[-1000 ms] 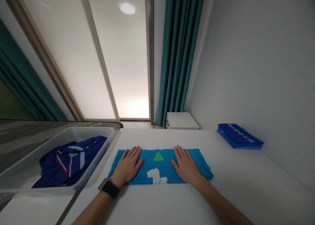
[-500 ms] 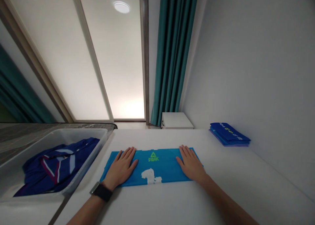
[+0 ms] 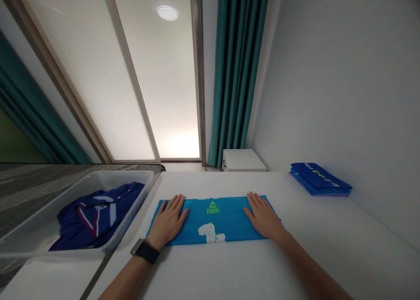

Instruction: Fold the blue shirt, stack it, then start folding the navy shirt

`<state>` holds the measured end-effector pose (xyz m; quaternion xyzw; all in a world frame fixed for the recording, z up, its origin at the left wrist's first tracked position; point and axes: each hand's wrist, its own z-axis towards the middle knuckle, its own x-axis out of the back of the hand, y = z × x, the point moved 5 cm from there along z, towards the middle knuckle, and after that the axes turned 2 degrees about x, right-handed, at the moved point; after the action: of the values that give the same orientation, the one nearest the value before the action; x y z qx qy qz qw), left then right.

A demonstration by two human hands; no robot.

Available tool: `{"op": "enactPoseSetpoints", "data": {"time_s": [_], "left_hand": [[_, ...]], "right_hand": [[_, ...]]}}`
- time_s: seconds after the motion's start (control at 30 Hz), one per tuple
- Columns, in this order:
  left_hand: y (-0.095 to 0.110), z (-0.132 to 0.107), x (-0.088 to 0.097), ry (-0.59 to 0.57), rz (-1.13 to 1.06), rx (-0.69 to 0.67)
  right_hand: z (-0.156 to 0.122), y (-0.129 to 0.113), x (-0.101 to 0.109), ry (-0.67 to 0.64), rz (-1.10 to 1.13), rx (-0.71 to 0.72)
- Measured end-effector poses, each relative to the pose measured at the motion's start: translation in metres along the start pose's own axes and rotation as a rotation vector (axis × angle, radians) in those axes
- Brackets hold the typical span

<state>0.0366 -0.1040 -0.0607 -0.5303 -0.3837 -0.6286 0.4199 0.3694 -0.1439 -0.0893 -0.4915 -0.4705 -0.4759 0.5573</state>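
Observation:
A folded light blue garment (image 3: 213, 219) with a green PEAK logo and a white print lies flat on the white table (image 3: 229, 269). My left hand (image 3: 169, 221), with a dark watch on its wrist, lies flat and open on the garment's left end. My right hand (image 3: 264, 217) rests flat and open on the garment's right end. Neither hand grips anything.
A white plastic bin (image 3: 36, 234) at the left holds crumpled dark blue clothes (image 3: 95, 214). A stack of folded dark blue garments (image 3: 320, 179) sits at the table's far right by the wall. A small white cabinet (image 3: 243, 160) and teal curtains stand behind the table.
My right hand has slid outward from near the logo to the garment's right end, and the loose fabric there now lies flat. The left hand stays on the left end.

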Motion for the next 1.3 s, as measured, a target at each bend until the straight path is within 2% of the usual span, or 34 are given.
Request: {"op": "enactPoseSetpoints", "data": {"time_s": [0.23,0.33,0.43,0.53,0.63,0.73,0.83,1.0,1.13,1.3], "left_hand": [[-0.024,-0.010,0.001,0.007,0.030,0.074],[-0.021,-0.010,0.007,0.037,0.054,0.071],[0.002,-0.010,0.018,0.116,0.057,-0.014],[0.042,-0.014,0.024,0.157,0.015,-0.189],[0.079,-0.017,0.020,0.145,-0.041,-0.319],[0.097,-0.015,0.009,0.094,-0.084,-0.365],[0.099,-0.011,0.001,0.076,-0.118,-0.375],[0.094,-0.008,-0.002,0.073,-0.145,-0.387],[0.092,-0.007,-0.001,0.044,-0.138,-0.387],[0.086,-0.006,0.001,0.068,-0.113,-0.420]], "right_hand": [[0.003,0.006,-0.011,0.037,-0.002,0.021],[0.004,0.008,-0.012,0.045,-0.006,0.019],[0.005,0.008,-0.010,0.045,-0.011,0.002],[0.005,-0.001,-0.001,0.087,0.002,0.023],[0.003,-0.028,0.010,0.165,0.026,0.157],[-0.002,-0.060,0.012,0.159,0.030,0.280],[-0.008,-0.077,0.008,0.132,0.037,0.295],[-0.012,-0.079,0.005,0.083,0.059,0.258],[-0.012,-0.073,0.006,0.062,0.071,0.228],[-0.013,-0.050,0.011,0.030,0.091,0.216]]}}
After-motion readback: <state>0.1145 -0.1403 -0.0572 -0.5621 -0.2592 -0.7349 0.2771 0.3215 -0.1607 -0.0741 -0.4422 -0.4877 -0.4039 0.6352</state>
